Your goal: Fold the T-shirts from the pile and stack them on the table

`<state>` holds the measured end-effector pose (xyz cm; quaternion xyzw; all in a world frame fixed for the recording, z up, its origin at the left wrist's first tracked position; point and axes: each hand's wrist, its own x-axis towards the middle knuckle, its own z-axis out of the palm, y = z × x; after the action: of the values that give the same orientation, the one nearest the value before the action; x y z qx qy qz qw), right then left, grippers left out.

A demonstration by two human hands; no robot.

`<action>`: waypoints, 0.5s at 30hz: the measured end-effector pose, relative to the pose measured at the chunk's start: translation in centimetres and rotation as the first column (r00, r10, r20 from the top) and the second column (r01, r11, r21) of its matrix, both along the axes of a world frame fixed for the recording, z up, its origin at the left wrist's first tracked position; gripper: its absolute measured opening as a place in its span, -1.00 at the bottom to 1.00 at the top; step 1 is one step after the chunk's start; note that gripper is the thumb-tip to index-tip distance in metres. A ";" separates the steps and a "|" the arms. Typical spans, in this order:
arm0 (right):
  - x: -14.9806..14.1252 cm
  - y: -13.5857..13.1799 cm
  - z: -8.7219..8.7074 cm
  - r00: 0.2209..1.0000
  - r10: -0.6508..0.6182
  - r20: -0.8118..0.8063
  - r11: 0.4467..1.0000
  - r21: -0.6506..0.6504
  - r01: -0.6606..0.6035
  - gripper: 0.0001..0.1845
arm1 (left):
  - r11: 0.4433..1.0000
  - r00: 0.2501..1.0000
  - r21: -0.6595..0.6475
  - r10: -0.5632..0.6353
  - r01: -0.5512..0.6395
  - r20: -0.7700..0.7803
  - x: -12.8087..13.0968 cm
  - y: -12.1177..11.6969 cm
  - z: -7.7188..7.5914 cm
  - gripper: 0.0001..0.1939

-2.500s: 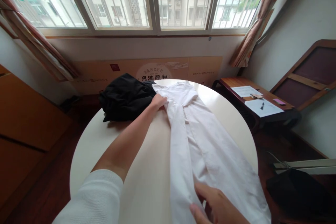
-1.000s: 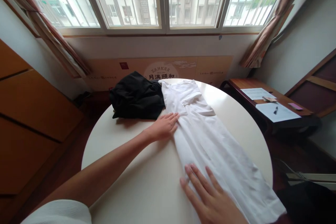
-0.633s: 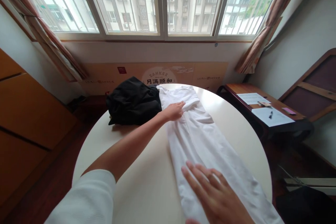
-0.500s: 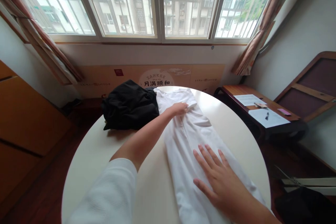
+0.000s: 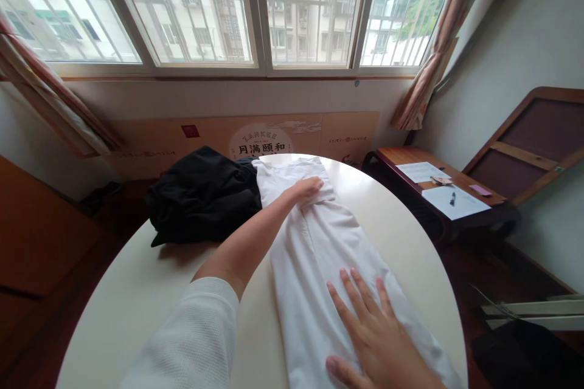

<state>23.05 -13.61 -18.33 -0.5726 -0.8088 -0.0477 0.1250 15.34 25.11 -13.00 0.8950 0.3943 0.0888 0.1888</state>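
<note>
Head cam: L hand (image 5: 306,190) & R hand (image 5: 376,340) on white garment (image 5: 314,267), mid-frame.
Far left, black cloth bundle (image 5: 203,197) on round cream table (image 5: 137,292), touching garment's upper left edge. L hand half-curled on garment's top end, can't tell if gripping. Garment lies lengthwise, upper mid to lower right. R hand open, flat, fingers spread on it. Right of table: wooden side table (image 5: 401,155) w/ papers (image 5: 454,206), pen (image 5: 452,199).

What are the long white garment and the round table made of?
The long white garment looks like soft, matte woven fabric, perhaps cotton or linen; it lies in gentle folds and creases. The round tabletop looks like smooth painted or laminated board with a faint sheen, but the look can't settle which.
</note>
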 end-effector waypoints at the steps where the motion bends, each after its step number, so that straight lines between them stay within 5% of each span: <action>1: -0.1 -0.2 -0.3 1.000 -0.005 0.005 1.000 0.029 0.004 0.14 | 1.000 0.999 0.009 -0.003 0.003 -0.032 -0.1 -0.2 -0.5 -0.40; 7: -0.6 -1.7 -2.2 0.993 -0.108 0.039 0.984 0.150 0.101 0.29 | 0.997 0.984 0.066 0.061 -0.050 -0.167 0.6 -0.4 -2.0 -0.16; 12: -0.3 -2.9 -4.1 0.989 -0.097 0.113 0.989 0.121 0.083 -0.06 | 0.984 0.963 0.099 0.167 -0.149 -0.211 1.4 0.3 -1.8 -0.08; 15: -0.4 -3.0 -4.0 0.981 -0.157 0.114 0.982 0.124 0.142 -0.09 | 0.979 0.958 0.094 0.198 -0.182 -0.210 1.7 0.8 -1.6 -0.10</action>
<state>22.62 -16.64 -22.38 -0.6196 -0.7655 -0.1389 0.1039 17.06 25.93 -14.62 0.8637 0.4931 0.0222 0.1021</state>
